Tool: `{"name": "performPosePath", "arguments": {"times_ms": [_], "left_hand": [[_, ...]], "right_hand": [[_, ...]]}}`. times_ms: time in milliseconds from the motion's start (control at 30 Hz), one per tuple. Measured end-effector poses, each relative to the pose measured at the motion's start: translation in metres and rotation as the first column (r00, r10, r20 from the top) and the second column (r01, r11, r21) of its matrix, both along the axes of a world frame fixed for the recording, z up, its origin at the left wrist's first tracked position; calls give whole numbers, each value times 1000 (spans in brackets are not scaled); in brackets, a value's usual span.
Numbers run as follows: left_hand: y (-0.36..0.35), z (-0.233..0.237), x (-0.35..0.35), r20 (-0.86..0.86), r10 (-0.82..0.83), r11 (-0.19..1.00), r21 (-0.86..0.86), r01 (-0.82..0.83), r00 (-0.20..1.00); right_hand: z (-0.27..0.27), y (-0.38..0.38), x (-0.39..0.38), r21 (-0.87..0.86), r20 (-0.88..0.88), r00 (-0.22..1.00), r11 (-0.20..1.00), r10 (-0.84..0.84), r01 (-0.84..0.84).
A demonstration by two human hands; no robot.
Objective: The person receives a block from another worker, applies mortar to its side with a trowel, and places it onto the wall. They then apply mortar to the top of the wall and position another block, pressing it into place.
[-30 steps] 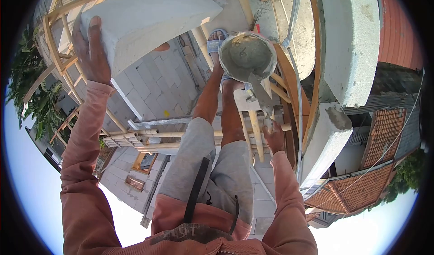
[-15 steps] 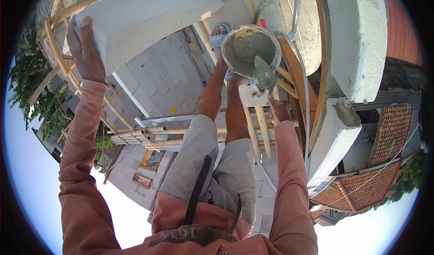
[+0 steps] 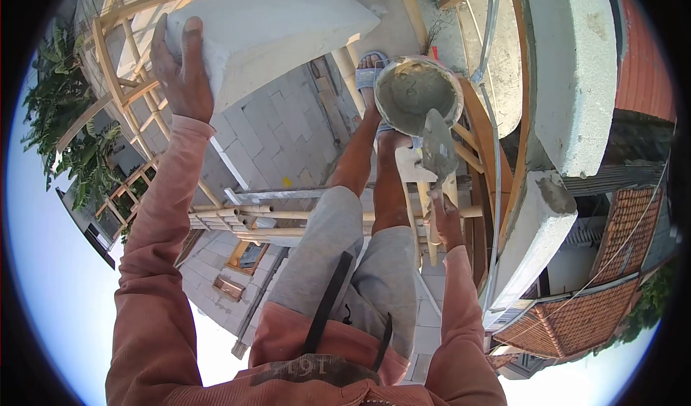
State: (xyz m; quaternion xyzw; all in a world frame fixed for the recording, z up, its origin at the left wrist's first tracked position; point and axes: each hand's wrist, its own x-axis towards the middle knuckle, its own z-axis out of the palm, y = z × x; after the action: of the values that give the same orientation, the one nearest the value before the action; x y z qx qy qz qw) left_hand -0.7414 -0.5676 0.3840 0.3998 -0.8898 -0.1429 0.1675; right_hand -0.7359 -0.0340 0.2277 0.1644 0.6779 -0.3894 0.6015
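Bamboo poles (image 3: 345,73) are running through centre and upper centre. Bucket (image 3: 453,83), right of upper centre, is sitting above them; base contact hidden. Sandals (image 3: 366,78) are resting just beside it, one partly hidden, footing unclear. Frame right, block (image 3: 536,237) is carrying mortar patch (image 3: 558,194) on its upper end.

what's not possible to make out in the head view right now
All in the head view:
- Left hand's palm: turned from the camera, so gripping or just resting is unclear.
- Pale block's far side: hidden by the block itself.
- Trowel handle: partly covered by the right hand.
- Right foot's toes: behind the bucket.
- Wall slab: cut off by the top edge.
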Motion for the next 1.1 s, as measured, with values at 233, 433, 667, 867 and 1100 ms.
{"name": "performPosePath", "arguments": {"times_ms": [233,433,667,867,1100], "left_hand": [[32,4,-11,-63,403,905,172,-388,913],[28,-8,-17,-122,711,690,316,-651,693],[50,2,-29,-77,771,612,366,-701,632],[56,-4,-18,-72,777,606,353,-713,625],[51,-7,-16,-107,764,635,297,-713,636]], "right_hand": [[48,-210,-9,-82,190,857,862,-479,500],[68,-247,3,-225,180,924,900,-338,373],[48,-236,8,-54,-521,853,999,-30,2],[101,-261,-56,-330,-561,823,936,-90,-123],[31,-269,-55,96,-629,671,896,393,-434]]}}
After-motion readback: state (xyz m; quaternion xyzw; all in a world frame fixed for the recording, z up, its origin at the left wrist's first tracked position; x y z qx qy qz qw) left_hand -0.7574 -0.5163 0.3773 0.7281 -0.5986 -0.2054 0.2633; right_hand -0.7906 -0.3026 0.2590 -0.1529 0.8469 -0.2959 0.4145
